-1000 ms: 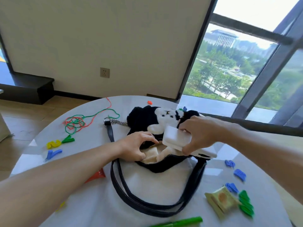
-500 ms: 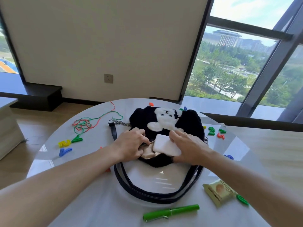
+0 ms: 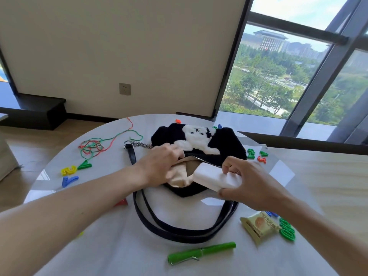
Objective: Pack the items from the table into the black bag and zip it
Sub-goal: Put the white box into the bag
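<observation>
1 head cam, wide-angle, looks fwd and down, close over table point(image 3: 99, 246).

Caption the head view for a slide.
Left hand holds the black bag open while right hand slides in a white block.

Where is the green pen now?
The green pen lies on the table's near edge, just below the bag strap and left of the snack packet.

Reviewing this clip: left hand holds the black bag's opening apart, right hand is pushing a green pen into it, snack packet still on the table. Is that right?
Not quite. In the head view the right hand grips a white rectangular pack at the black bag opening, not the green pen, which lies on the table. The left hand and snack packet are as stated.
</observation>
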### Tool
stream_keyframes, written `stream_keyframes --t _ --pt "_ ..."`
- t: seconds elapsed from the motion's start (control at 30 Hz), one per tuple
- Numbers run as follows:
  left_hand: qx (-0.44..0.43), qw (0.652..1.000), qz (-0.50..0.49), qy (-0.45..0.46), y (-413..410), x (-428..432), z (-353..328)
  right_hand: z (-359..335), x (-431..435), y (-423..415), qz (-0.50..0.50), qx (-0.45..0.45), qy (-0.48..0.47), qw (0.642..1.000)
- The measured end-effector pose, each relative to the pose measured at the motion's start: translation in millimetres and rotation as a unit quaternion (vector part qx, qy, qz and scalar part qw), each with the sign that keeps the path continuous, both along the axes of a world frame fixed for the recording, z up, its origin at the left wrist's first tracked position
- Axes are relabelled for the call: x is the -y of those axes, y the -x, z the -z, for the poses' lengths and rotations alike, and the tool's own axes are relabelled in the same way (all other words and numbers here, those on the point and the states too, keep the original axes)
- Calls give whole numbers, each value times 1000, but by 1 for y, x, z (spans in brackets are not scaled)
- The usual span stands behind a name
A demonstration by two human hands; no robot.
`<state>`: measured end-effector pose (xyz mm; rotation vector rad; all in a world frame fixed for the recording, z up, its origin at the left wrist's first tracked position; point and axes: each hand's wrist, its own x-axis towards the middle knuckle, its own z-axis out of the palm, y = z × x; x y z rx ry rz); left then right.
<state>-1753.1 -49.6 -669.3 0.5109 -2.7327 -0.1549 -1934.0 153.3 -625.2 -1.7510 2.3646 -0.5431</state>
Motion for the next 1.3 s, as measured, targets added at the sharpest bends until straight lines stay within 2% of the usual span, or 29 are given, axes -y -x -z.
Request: stream_keyframes --t 0.07,0.13,0.27,0.4,0.53,0.7,0.8,0.9,1.07,1.17,1.27,1.3 --pt "59 997 -3 45 3 -5 8 1 0 -5 9 8 -17 1000" --pt "80 993 -39 72 7 -4 17 4 1 -8 18 10 -28 999" --pt "104 990 -80 51 14 -3 13 4 5 -10 41 4 -24 999" --pt "68 990 -89 85 16 -5 -9 1 7 -11 47 -1 -19 999" --pt "13 994 -74 80 16 -5 -44 -1 16 -11 57 5 -11 998" --pt "70 994 -37 76 24 -9 -73 -7 43 -24 50 -62 28 996" --pt "93 993 -25 74 27 -12 -80 -10 68 -33 33 -91 19 995" --pt "92 992 -17 82 27 -11 -81 -8 94 -34 24 -105 -9 994" --pt "73 994 29 80 27 -9 -77 -5 132 -26 25 -132 26 991" --pt "52 996 37 62 27 -5 -78 -10 152 -10 -5 -173 -15 985" --pt "42 998 41 30 24 4 -81 -10 164 8 -17 -107 -54 993" --pt "40 998 40 22 23 7 -82 -7 168 13 -23 -118 -72 990"
